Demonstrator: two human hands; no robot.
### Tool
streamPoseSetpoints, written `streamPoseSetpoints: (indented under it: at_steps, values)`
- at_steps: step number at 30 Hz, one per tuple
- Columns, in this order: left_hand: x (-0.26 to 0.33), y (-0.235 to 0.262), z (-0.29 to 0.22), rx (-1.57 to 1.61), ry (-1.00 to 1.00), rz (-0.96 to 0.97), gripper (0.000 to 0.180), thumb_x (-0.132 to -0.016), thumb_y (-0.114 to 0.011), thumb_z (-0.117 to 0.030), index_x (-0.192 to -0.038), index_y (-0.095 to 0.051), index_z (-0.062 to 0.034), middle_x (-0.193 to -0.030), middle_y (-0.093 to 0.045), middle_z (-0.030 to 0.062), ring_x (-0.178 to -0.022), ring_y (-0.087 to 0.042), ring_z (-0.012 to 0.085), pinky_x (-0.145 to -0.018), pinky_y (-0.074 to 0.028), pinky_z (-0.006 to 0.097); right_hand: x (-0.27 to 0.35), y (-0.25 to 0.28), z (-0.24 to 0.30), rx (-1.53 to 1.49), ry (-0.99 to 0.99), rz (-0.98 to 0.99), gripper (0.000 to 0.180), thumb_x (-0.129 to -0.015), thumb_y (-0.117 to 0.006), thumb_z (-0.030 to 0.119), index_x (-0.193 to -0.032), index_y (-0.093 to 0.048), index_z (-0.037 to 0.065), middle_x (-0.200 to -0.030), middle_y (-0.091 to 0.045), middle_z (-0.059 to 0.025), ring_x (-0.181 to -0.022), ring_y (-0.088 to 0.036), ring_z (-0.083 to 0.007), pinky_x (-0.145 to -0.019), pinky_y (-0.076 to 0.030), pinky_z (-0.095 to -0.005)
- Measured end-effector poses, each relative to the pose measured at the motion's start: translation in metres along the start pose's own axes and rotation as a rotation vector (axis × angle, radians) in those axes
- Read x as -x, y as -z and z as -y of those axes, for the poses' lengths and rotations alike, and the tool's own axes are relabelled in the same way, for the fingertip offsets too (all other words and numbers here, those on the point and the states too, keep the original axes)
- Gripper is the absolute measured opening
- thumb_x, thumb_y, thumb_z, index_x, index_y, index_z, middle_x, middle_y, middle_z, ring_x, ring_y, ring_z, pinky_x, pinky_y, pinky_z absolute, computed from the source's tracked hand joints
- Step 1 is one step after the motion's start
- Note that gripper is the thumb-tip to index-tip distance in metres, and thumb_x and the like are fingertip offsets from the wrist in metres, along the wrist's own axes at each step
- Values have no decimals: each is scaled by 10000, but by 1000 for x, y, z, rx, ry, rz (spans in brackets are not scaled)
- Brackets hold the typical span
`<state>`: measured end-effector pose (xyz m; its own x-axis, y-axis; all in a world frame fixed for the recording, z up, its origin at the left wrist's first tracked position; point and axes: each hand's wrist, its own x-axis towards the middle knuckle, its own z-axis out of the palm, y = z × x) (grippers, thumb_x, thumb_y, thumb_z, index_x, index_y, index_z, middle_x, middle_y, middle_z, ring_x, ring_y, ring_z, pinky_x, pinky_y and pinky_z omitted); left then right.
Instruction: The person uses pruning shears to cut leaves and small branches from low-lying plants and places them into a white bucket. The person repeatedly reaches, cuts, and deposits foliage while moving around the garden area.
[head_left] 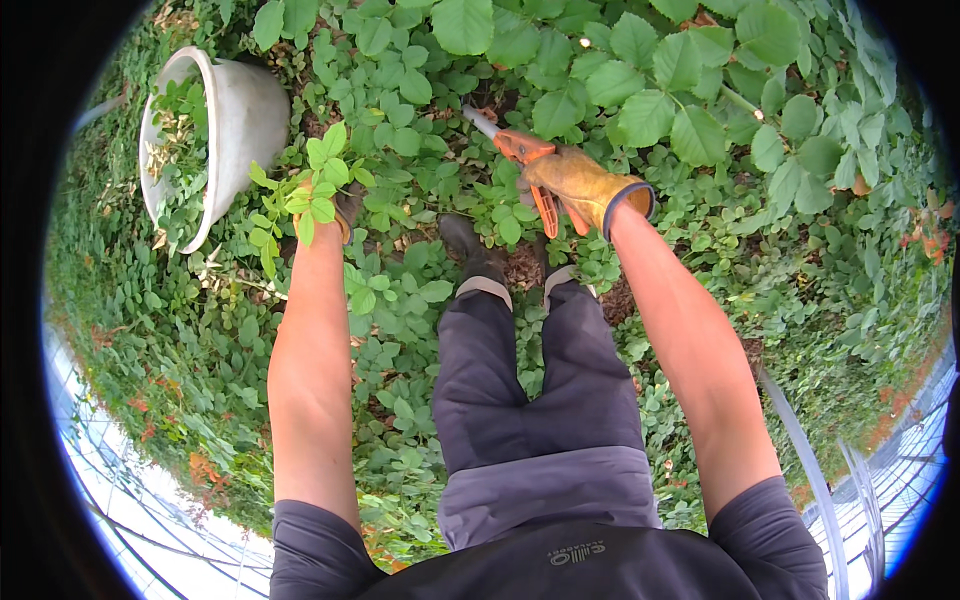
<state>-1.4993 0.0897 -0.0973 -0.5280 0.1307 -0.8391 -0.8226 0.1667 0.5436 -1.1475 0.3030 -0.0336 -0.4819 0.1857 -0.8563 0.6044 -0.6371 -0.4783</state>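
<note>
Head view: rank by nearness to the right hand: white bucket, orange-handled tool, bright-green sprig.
1. Orange-handled tool: in the right hand.
2. Bright-green sprig: off to the left.
3. White bucket: farther left, upper side.

Camera position: left unit of a head-worn fisheye pair. Viewing direction: steeply downward along the wearer's own front. Nearest to lens: black T-shirt (640, 562). Intermediate range: gloved right hand (566, 178). Farther below: dark boots (461, 238) amid ground foliage (400, 292). Field: wide, upright, unmirrored, bounded by black.
</note>
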Motion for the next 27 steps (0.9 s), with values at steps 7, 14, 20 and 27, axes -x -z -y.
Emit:
streamPoseSetpoints:
  at_steps: [7,14,20,27]
  values:
    - [41,-9,0,73,-6,23,305,-1077,-568,-298,-1219,-613,-32,-1120,-700,123,-859,-713,257,-680,-665,347,-27,-15,6,-156,6,-49,352,-915,-694,288,-1115,-675,0,-940,-682,-84,-819,-670,-221,-747,-577,-421]
    - [40,-18,-9,129,-10,-29,331,-1094,-530,-256,-1361,-586,-69,-1358,-636,121,-1193,-634,275,-943,-617,433,22,-2,-19,-2,-71,-57,339,-922,-676,283,-1127,-624,18,-742,-592,-20,-578,-573,-136,-550,-562,-362]
    - [49,46,-3,92,-24,-79,385,-1068,-590,-290,-1399,-595,-95,-1322,-701,78,-1154,-693,233,-894,-642,352,87,-24,-62,107,-153,-30,497,-879,-704,286,-1285,-594,22,-742,-597,-16,-518,-544,-130,-492,-524,-331]
    - [76,217,-2,606,-12,-395,356,-1021,-686,-290,-1263,-687,-28,-1199,-753,75,-1052,-735,226,-867,-658,345,144,-45,-96,322,-309,-13,416,-882,-668,340,-1209,-647,84,-813,-692,-118,-668,-686,-260,-626,-544,-400]
